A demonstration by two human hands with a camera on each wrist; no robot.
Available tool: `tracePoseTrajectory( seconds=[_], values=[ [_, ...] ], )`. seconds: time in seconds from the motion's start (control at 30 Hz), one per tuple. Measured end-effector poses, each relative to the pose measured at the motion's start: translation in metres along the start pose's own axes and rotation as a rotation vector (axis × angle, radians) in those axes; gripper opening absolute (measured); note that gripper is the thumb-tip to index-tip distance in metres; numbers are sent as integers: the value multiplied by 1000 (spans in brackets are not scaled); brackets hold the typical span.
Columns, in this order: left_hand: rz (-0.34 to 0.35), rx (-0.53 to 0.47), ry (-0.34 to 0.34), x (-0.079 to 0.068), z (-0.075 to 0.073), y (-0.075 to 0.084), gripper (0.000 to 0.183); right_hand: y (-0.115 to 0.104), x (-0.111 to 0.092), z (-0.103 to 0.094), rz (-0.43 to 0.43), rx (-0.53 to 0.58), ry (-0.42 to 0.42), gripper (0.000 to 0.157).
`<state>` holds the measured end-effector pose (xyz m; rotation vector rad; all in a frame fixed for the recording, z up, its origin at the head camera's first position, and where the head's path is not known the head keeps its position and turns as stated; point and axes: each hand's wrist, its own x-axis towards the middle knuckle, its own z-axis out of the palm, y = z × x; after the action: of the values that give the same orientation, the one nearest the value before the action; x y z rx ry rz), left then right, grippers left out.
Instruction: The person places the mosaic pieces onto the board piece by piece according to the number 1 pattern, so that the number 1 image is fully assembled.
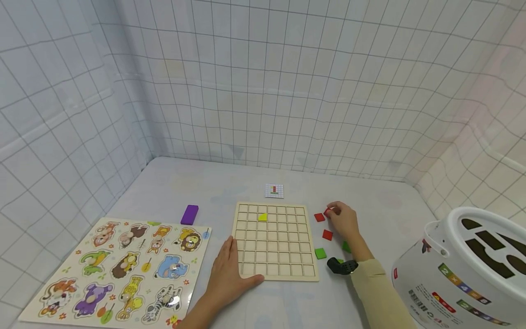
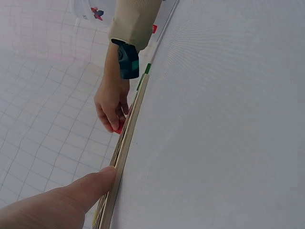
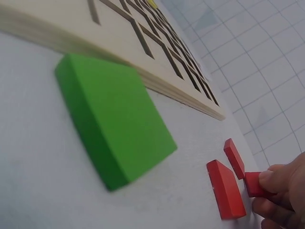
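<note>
A wooden grid board (image 1: 285,246) lies flat, with one yellow piece (image 1: 263,217) that has a slanted side in an upper-left cell. My left hand (image 1: 228,276) rests against the board's left side, fingers straight along it and thumb on the front edge. To the right of the board, my right hand (image 1: 344,222) pinches a red tile (image 3: 254,184) between thumb and fingers. Two more red tiles, one nearer the board (image 1: 319,217) and one lower (image 1: 327,235), lie beside that hand. A green tile (image 3: 114,119) sits close to the board's right edge.
A small pattern card (image 1: 274,190) lies behind the board. To the left are a purple block (image 1: 189,214) and an animal puzzle board (image 1: 139,262). Another green tile (image 1: 346,246) is partly under the right wrist. A white lidded bucket (image 1: 427,274) stands at the right.
</note>
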<state>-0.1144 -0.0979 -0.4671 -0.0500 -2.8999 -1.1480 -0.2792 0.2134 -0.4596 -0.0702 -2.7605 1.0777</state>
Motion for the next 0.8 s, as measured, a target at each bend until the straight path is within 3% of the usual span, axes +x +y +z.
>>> tracePoseTrajectory(
  seconds=[0.37, 0.8],
  values=[
    [-13, -4, 2, 2, 3, -3, 123, -7, 1, 5, -70, 34, 14, 18],
    [4, -8, 6, 0, 1, -1, 124, -30, -4, 11, -165, 89, -22, 17]
  ],
)
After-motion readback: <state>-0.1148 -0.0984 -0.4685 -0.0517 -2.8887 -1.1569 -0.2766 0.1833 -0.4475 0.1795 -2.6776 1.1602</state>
